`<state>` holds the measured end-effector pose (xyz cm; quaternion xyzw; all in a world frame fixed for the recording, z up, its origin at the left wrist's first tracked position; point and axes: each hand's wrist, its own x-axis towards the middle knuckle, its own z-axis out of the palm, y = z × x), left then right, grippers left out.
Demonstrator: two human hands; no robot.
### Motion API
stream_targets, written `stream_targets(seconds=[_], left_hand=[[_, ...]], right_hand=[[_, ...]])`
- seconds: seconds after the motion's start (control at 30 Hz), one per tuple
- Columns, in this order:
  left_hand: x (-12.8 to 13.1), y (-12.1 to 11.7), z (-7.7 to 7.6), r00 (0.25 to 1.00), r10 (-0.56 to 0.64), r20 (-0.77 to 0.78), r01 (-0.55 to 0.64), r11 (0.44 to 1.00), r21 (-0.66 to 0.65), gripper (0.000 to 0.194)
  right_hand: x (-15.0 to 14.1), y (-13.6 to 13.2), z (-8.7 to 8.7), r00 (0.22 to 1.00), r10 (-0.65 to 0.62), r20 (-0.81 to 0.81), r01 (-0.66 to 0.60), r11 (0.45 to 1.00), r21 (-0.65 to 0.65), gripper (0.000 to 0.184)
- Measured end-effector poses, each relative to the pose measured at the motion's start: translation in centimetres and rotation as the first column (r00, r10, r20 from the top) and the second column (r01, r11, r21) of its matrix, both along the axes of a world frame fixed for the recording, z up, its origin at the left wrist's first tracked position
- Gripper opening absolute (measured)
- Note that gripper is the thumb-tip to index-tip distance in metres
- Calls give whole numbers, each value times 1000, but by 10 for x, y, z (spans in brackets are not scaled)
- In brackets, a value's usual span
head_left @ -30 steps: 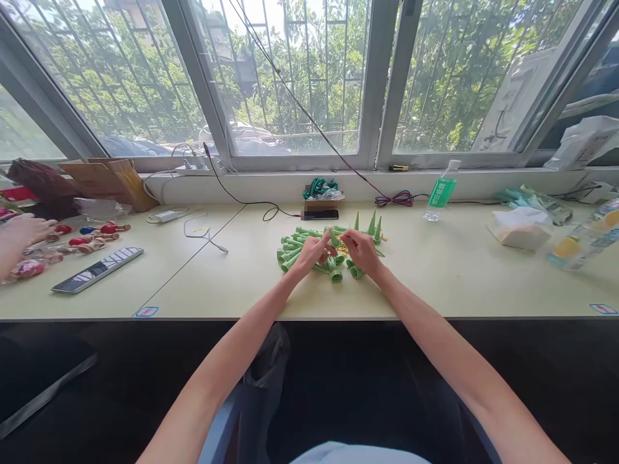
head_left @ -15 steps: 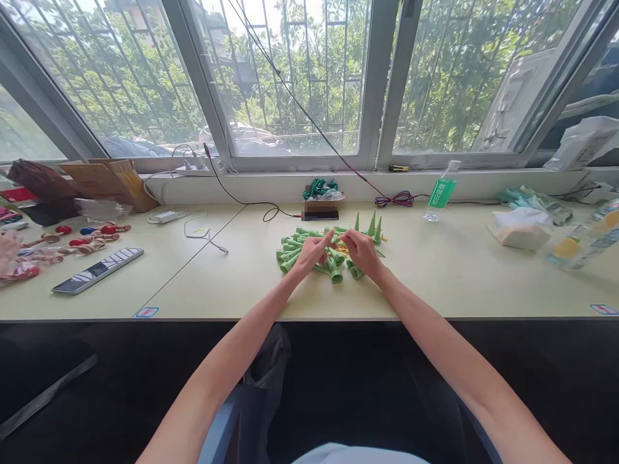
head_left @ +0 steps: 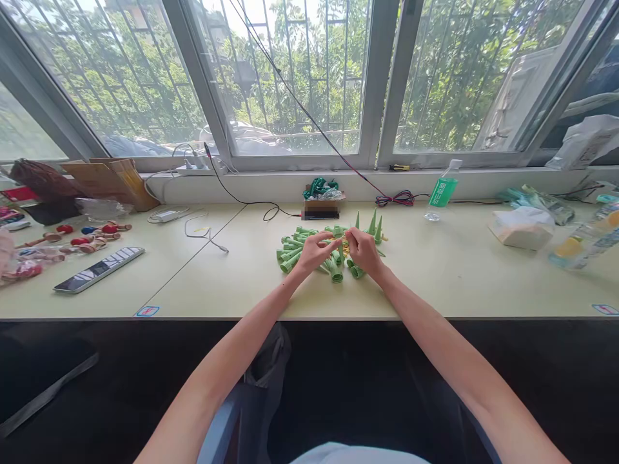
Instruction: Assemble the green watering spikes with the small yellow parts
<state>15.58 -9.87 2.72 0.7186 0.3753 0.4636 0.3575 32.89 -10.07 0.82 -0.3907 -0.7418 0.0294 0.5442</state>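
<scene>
Pale table (head_left: pixel 232 290), green cones (head_left: pixel 290 263) partly hidden by parted left fingers (head_left: pixel 331 247), curled right fingers (head_left: pixel 356 239); any hold unclear

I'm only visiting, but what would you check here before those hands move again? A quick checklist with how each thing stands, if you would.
1. Both hands visible: ok; left hand and right hand are close together.
2. What either hand grips: cannot tell; too small and partly hidden.
3. Upright cones standing: ok, just beyond the right hand.
4. Lying cones separated: not ok; they overlap around the left hand.
5. Bottle away from the hands: ok, capped, farther right.
</scene>
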Motion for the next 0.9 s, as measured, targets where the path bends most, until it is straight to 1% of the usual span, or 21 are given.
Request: stream_targets(seconds=[0.1,0.2,0.33,0.43,0.5,0.57,0.7,0.8,0.9], left_hand=[[1,1,-2,999,1,41,-4,998,69,45],[2,2,-4,999,17,37,-20,997,76,48],[7,1,-2,996,5,86,-6,1000,11,51],[9,-1,3,988,40,146,-37,999,-22,50],[10,-3,6,986,43,158,-31,996,-79,60],[9,-3,8,988,2,155,21,989,-145,70],[8,-5,9,985,-114,130,146,952,-267,79],[8,-5,8,976,-182,117,213,903,-373,85],[7,-3,8,963,-227,145,269,845,-463,91]], right_hand=[[-2,-1,1,1000,-20,-12,20,1000,-6,40],[-3,-2,2,999,-34,-25,34,999,-20,44],[-5,-3,4,992,-77,-96,76,997,-16,45],[-5,-3,4,981,-123,-152,127,992,13,43],[-4,-2,4,977,-138,-164,146,989,35,41],[-3,-3,4,977,-139,-161,148,988,50,40],[-4,-4,4,988,-91,-126,100,993,66,38],[-5,-5,4,996,-48,-72,54,995,83,38],[-6,-6,4,999,-23,-34,26,996,89,38]])
